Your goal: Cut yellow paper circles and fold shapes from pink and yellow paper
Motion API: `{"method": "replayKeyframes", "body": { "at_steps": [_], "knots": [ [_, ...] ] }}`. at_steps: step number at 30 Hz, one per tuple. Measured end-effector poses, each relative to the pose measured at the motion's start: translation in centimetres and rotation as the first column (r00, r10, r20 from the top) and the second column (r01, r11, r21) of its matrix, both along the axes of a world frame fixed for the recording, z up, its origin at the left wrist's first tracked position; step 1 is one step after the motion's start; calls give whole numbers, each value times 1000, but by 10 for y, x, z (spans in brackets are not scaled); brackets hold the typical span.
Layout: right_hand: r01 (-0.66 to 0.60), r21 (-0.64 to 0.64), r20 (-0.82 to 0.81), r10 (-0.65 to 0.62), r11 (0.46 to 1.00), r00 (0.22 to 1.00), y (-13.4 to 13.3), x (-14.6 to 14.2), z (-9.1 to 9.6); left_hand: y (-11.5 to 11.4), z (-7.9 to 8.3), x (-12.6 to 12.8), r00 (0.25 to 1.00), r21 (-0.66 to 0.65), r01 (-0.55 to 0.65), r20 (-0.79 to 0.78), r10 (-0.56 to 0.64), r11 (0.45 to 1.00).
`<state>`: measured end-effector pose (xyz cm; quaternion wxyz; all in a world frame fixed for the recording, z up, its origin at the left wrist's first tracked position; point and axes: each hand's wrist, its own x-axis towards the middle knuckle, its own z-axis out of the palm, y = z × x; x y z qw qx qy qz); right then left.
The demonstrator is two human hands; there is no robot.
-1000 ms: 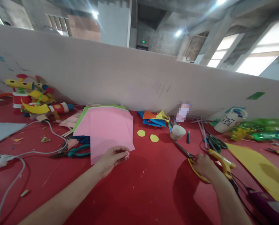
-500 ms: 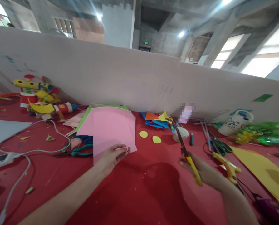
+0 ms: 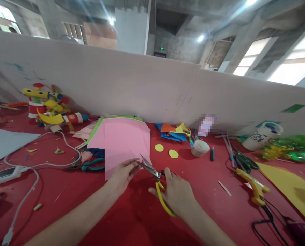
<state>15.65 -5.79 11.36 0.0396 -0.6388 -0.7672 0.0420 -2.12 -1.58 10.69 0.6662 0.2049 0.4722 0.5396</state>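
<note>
My right hand [image 3: 176, 189] grips a pair of scissors [image 3: 156, 175] with yellow handles, and the blades are spread apart, pointing up and left. Their tips reach the fingertips of my left hand [image 3: 124, 174]. Thumb and fingers of that hand are pinched together on a small piece of pink paper, mostly hidden now. Behind the left hand lies a stack of pink paper sheets [image 3: 127, 136]. Two yellow paper discs [image 3: 159, 148] lie side by side on the red table [image 3: 132, 222], beyond the scissors.
Teal-handled pliers [image 3: 93, 164] and a white cable [image 3: 52, 164] are at left, near paper-cup figures [image 3: 37, 109]. A round pale tub [image 3: 200, 148] stands behind the right hand. Rightward lie a yellow glue gun [image 3: 253, 186], green-handled scissors [image 3: 244, 162] and yellow sheets [image 3: 288, 191].
My right hand has brought the scissors left and down, from beside the tub to my left fingertips. The left hand keeps its pinch in about the same place.
</note>
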Motion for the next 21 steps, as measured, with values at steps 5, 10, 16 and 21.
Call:
{"method": "replayKeyframes", "body": {
  "at_steps": [5,10,16,21],
  "knots": [
    [6,10,-32,-5,1000,999,3,-7,-5,-3,3,2,998,12,51,-21,-51,999],
    [8,17,-66,-6,1000,998,4,-7,-10,-4,3,3,998,3,60,-19,-60,998],
    [-3,-35,-68,0,999,998,2,-6,-7,-6,3,4,998,-8,54,11,-54,998],
    [-9,-59,-74,5,998,997,1,-7,-8,-8,6,6,998,-28,50,41,-49,998]
  ]
}}
